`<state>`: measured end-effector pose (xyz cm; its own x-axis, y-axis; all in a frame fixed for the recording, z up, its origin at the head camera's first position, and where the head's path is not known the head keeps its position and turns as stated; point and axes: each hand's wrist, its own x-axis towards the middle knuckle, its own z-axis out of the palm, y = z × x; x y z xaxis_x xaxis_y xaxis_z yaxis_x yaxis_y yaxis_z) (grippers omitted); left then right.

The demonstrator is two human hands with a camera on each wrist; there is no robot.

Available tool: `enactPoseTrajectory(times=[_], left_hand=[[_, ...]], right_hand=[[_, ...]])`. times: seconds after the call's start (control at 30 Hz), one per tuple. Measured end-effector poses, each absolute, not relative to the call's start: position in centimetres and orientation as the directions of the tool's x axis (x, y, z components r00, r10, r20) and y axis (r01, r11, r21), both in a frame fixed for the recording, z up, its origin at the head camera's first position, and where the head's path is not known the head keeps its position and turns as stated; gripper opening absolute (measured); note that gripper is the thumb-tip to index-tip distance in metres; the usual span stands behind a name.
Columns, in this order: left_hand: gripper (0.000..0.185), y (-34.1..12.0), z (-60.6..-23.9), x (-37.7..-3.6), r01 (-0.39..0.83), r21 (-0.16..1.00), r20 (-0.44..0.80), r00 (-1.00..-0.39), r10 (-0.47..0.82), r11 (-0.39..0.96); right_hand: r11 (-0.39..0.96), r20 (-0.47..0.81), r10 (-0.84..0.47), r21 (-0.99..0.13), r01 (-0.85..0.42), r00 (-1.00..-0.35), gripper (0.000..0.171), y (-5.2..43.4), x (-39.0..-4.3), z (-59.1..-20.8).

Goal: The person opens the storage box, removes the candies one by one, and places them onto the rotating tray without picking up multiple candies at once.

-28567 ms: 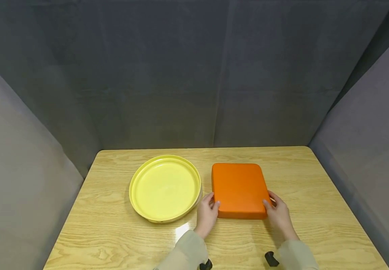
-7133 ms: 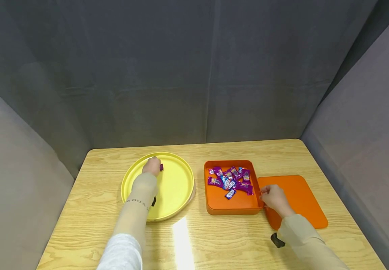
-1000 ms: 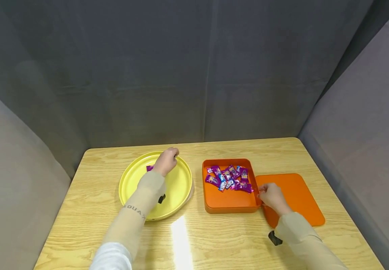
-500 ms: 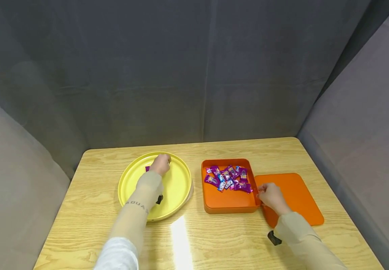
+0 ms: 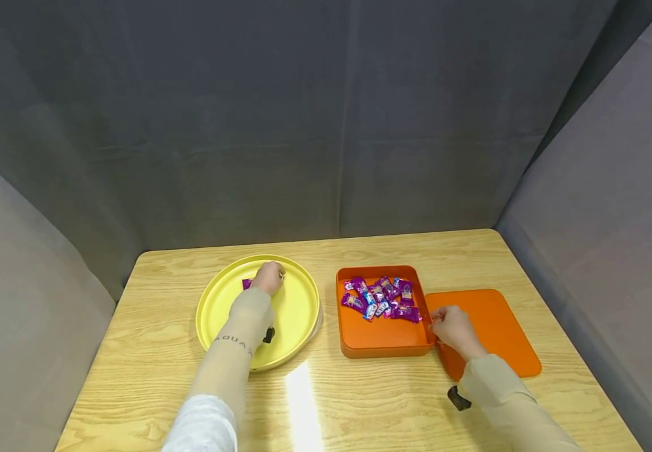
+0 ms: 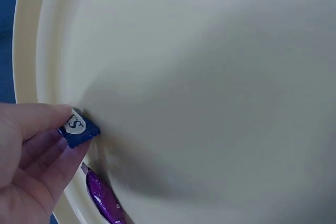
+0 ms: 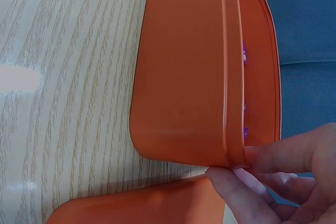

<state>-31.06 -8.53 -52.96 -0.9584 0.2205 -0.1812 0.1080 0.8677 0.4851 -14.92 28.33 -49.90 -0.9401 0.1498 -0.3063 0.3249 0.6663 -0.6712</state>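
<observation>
Pinching one blue-wrapped candy (image 6: 79, 128) between thumb and fingertips, the left hand (image 5: 268, 278) hovers over the far part of the single yellow plate (image 5: 292, 320), where one purple candy (image 5: 247, 284) lies just left of it. Right of the plate stands one open orange box (image 5: 385, 336) with about a dozen purple and blue candies (image 5: 381, 296) heaped at its far end. The right hand (image 5: 453, 326) grips the box's near right corner with curled fingers, and one orange lid (image 5: 498, 326) lies flat beside it.
</observation>
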Motion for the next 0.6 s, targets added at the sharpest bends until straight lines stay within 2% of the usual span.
enactPoseTrajectory(times=[0.6], left_hand=[[0.034,-8.35,-52.71,-30.49,0.025,0.477,-0.221,-0.964,0.147,0.878]], right_hand=[[0.681,-0.294,0.147,-0.662,0.312,-0.945,0.028,28.42,-14.92,-50.01]])
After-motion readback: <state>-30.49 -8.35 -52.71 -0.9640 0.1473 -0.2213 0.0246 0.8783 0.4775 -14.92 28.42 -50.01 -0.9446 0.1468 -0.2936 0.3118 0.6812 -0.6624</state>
